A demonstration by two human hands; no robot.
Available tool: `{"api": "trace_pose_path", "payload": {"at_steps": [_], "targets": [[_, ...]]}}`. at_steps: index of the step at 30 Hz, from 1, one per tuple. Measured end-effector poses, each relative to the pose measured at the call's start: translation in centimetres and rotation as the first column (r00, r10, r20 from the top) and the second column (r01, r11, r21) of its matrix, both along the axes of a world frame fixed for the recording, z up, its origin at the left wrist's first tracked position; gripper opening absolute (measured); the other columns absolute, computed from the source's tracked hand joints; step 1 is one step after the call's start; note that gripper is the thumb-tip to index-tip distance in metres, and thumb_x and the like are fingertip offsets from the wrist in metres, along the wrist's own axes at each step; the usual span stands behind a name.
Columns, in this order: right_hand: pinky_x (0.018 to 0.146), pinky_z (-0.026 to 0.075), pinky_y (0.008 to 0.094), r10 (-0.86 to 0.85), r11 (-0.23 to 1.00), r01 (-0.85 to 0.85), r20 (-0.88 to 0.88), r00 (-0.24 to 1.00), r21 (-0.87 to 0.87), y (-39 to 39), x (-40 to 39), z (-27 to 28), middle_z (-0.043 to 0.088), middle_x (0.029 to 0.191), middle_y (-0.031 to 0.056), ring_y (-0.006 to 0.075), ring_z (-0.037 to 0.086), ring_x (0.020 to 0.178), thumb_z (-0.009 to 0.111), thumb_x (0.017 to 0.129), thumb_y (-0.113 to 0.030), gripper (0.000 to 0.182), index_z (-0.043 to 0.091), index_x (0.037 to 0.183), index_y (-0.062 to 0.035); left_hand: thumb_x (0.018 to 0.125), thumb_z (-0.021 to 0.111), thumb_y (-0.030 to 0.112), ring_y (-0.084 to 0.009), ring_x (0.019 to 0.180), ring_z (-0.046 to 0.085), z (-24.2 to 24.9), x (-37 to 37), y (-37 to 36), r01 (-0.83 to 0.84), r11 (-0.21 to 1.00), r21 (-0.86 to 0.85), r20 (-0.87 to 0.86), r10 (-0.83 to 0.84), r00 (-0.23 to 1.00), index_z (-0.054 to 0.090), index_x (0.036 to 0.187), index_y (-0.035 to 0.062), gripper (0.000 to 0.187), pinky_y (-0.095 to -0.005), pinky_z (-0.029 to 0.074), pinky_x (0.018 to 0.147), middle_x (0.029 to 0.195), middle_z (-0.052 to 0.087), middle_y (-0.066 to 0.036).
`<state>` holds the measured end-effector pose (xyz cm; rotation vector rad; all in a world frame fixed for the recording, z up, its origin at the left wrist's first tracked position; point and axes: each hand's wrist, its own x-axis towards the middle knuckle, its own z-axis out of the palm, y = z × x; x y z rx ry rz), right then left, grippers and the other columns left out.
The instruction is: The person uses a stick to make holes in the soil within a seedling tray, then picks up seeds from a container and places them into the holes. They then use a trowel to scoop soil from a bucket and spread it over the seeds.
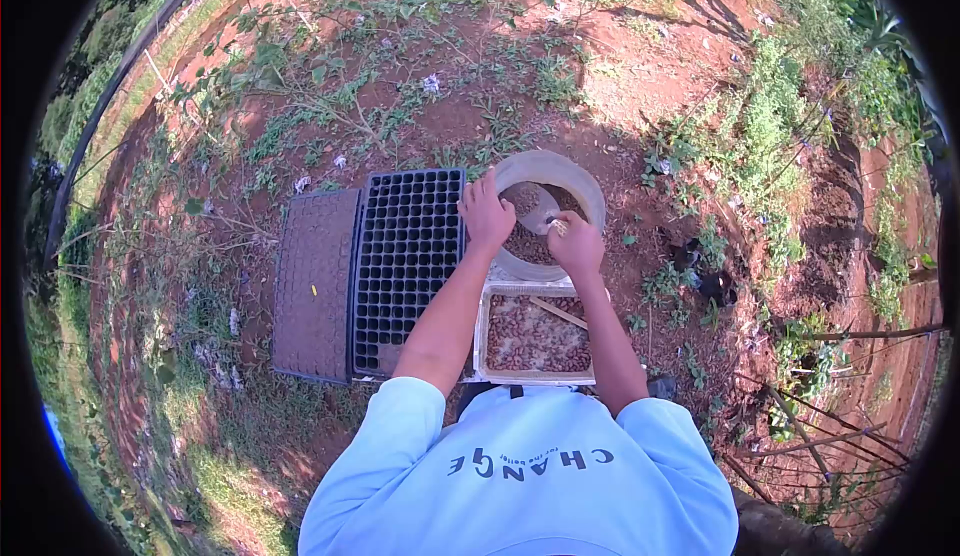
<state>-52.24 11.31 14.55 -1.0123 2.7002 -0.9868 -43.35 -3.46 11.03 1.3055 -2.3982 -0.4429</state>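
Note:
A pale round bucket (588,181) with dark soil (530,246) in it stands in front of me. My left hand (487,216) grips the bucket's left rim, close to the corner of a black seedling tray (410,256). Inside the bucket, my right hand (576,246) is closed round the handle of a pale scoop (545,208). Soil lies on and around the scoop's blade, whose exact shape is partly hidden. Most cells of the black tray look hollow, while its bottom row end holds some soil.
Left of the black tray lies a second tray (315,286) covered level with brown soil, a small yellow piece (314,291) on it. Nearest my body, a rectangular container (483,341) holds brown seeds and a wooden stick (558,312). Weeds and dry branches (820,446) surround the spot.

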Motion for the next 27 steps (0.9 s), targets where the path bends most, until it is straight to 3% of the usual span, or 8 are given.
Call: {"api": "trace_pose_path", "payload": {"at_steps": [5, 8, 10, 13, 16, 20, 27], "targets": [[0.069, 0.054, 0.0452, -0.084, 0.995, 0.087, 0.056, 0.995, -0.049, 1.4, 0.6, 0.1, 0.069, 0.077, 0.0176, 0.0362, 0.068, 0.075, 0.067, 0.075, -0.03, 0.029, 0.071, 0.1, -0.0159, 0.079, 0.059, 0.018, -0.0363, 0.126, 0.042, 0.1, 0.1, 0.0, -0.004, 1.0, -0.01, -0.037, 0.003, 0.999, 0.036, 0.143, 0.0131, 0.068, -0.0553, 0.036, 0.101, 0.13, 0.049, -0.016], [0.072, 0.054, 0.0422, -0.121, 0.983, 0.145, 0.199, 0.972, -0.111, 2.2, 0.5, 0.0, 0.07, 0.08, 0.017, 0.034, 0.069, 0.079, 0.069, 0.075, -0.032, 0.031, 0.071, 0.1, -0.0137, 0.079, 0.059, 0.018, -0.0356, 0.125, 0.043, -0.1, 0.1, 0.0, -0.005, 1.0, -0.017, -0.079, 0.003, 0.997, 0.038, 0.142, 0.012, 0.067, -0.0525, 0.036, 0.102, 0.129, 0.048, -0.017], [0.068, 0.053, 0.0351, -0.099, 0.976, 0.158, 0.334, 0.937, -0.152, 2.6, 0.5, 0.2, 0.071, 0.082, 0.0155, 0.0241, 0.07, 0.074, 0.074, 0.077, -0.025, 0.032, 0.07, 0.101, -0.004, 0.079, 0.059, 0.018, -0.0353, 0.124, 0.043, -0.1, 0.1, 0.0, 0.001, 1.0, -0.014, -0.093, -0.002, 0.996, 0.038, 0.142, 0.0115, 0.066, -0.0514, 0.036, 0.102, 0.129, 0.048, -0.016], [0.076, 0.053, 0.0388, -0.117, 0.963, 0.204, 0.412, 0.903, -0.173, 3.0, 0.1, -1.8, 0.071, 0.086, 0.0165, 0.0303, 0.07, 0.085, 0.073, 0.074, -0.031, 0.033, 0.071, 0.1, -0.0095, 0.08, 0.059, 0.018, -0.0348, 0.124, 0.044, -0.4, 0.1, -0.1, 0.008, 1.0, -0.014, -0.112, -0.009, 0.994, 0.038, 0.142, 0.011, 0.066, -0.0502, 0.036, 0.102, 0.128, 0.048, -0.016], [0.077, 0.053, 0.0386, -0.12, 0.963, 0.206, 0.406, 0.906, -0.176, 3.4, 0.0, -2.5, 0.071, 0.087, 0.0162, 0.0313, 0.069, 0.086, 0.074, 0.074, -0.031, 0.033, 0.071, 0.1, -0.0095, 0.08, 0.058, 0.018, -0.0345, 0.124, 0.044, -0.7, 0.1, -0.3, 0.011, 1.0, -0.014, -0.121, -0.013, 0.993, 0.037, 0.143, 0.0111, 0.066, -0.0498, 0.036, 0.102, 0.128, 0.048, -0.016], [0.078, 0.053, 0.039, -0.137, 0.97, 0.205, 0.409, 0.902, -0.127, 3.6, 0.2, -1.3, 0.071, 0.089, 0.0161, 0.0315, 0.07, 0.087, 0.074, 0.074, -0.031, 0.033, 0.071, 0.1, -0.01, 0.08, 0.059, 0.018, -0.0348, 0.125, 0.043, -0.6, 0.1, -0.2, 0.023, 0.999, 0.027, -0.154, -0.019, 0.988, 0.037, 0.142, 0.0116, 0.067, -0.0513, 0.035, 0.1, 0.13, 0.048, -0.017], [0.078, 0.052, 0.0386, -0.159, 0.972, 0.23, 0.574, 0.803, -0.053, 3.5, 0.0, -0.7, 0.072, 0.09, 0.016, 0.0293, 0.07, 0.087, 0.074, 0.075, -0.032, 0.036, 0.071, 0.102, -0.0085, 0.082, 0.057, 0.02, -0.0347, 0.124, 0.043, -0.1, 0.3, 0.0, 0.025, 0.998, 0.057, -0.13, -0.017, 0.991, 0.036, 0.144, 0.012, 0.066, -0.0482, 0.035, 0.103, 0.128, 0.047, -0.017]]}}
